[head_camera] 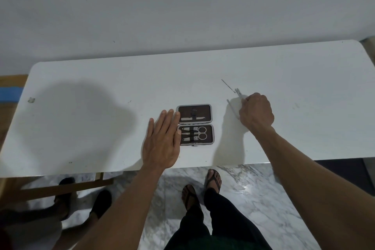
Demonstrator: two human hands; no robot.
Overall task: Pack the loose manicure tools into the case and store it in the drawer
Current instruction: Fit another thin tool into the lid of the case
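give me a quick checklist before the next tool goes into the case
1. Manicure case lying open on the white table: ok.
2. Left hand flat at the case's left edge, steadying it: ok.
3. Right hand closed on a loose tool: ok, though how firm cannot tell.
4. Other loose tools, a thin pick and a flat file, within reach: ok.
5. Free strap slot in the case: cannot tell.
6. Drawer located: cannot tell, not in view.

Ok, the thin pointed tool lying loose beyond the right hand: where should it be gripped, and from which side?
Probably pinch the thin pointed tool at its near, thicker end, coming from above on the right hand side. It lies flat and diagonal on the table, its fine tip pointing away toward the wall, so that end offers little to hold.
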